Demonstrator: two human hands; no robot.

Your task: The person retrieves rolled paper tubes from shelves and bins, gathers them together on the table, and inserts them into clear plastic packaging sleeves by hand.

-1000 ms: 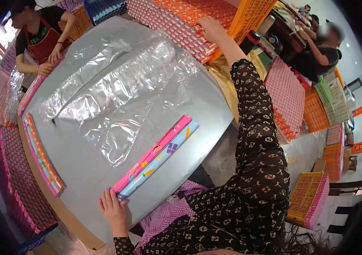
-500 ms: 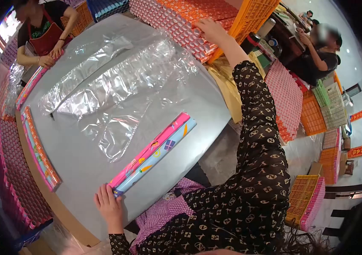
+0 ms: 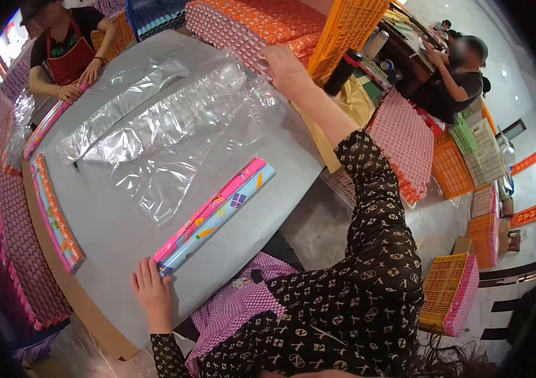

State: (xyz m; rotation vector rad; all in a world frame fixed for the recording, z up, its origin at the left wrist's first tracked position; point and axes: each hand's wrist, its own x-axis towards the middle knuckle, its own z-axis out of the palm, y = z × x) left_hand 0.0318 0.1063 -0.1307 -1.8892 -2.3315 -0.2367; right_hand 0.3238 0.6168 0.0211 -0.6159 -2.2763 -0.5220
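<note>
My left hand (image 3: 151,288) rests open on the grey table, its fingertips beside the near ends of two wrapping-paper rolls. One is a pink patterned roll (image 3: 217,200); the other, a light blue roll (image 3: 220,219) with printed pictures, lies against it. At the far side of the table, my right hand (image 3: 287,72) reaches to the lower edge of a stack of orange patterned rolls (image 3: 274,22). Its fingers are stretched over the roll ends, and I see no roll in its grasp; the fingertips are partly hidden. Clear plastic bags (image 3: 167,120) lie crumpled across the middle.
Orange and pink rolls (image 3: 57,217) lie along the table's left edge. Across the table, a person in a red apron (image 3: 76,60) handles a pink roll (image 3: 47,129). A yellow crate (image 3: 343,38) and a black bottle (image 3: 343,72) stand near my right arm.
My right hand has come down and toward me along the orange stack's edge. My left hand stays at the rolls' ends. The whole view has shifted slightly.
</note>
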